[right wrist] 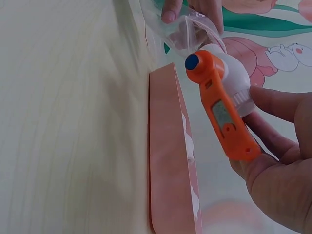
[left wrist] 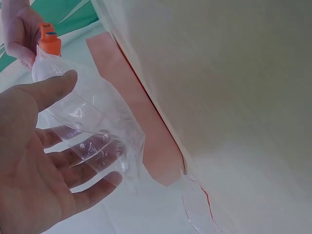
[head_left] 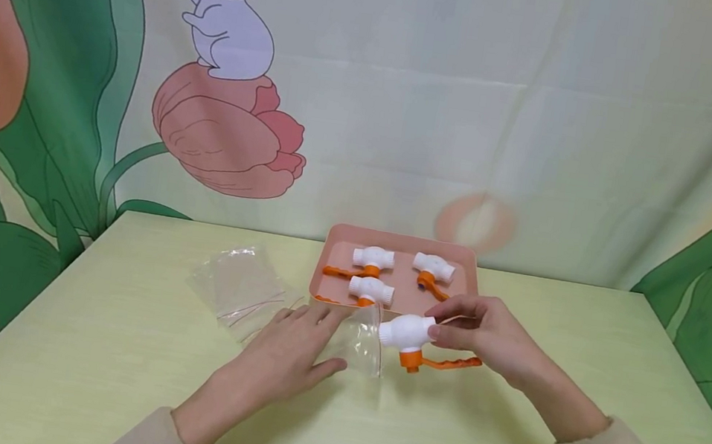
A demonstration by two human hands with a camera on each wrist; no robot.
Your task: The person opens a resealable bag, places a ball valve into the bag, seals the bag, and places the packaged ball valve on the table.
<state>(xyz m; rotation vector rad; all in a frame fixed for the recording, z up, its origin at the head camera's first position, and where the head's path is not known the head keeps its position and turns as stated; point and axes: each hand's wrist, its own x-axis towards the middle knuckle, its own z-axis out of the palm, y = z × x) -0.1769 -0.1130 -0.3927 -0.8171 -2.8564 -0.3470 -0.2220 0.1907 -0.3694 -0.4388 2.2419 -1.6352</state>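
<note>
My right hand [head_left: 502, 342] pinches a white ball valve [head_left: 407, 331] by one end of its body, above the table. The valve's orange lever handle [right wrist: 222, 109] points back toward that hand. At the valve's other end is the mouth of a clear zip bag [head_left: 364, 339], with the end right at the opening. My left hand [head_left: 288, 348] is beside the bag with its fingers extended. In the left wrist view the bag [left wrist: 92, 109] lies between the thumb [left wrist: 51, 90] in front and the fingers behind, which show through the plastic.
A pink tray [head_left: 403, 242] at the table's back edge holds several more white valves [head_left: 374, 257] with orange handles. Flat clear zip bags [head_left: 240, 278] lie left of the tray. Behind the table hangs a printed curtain [head_left: 378, 105].
</note>
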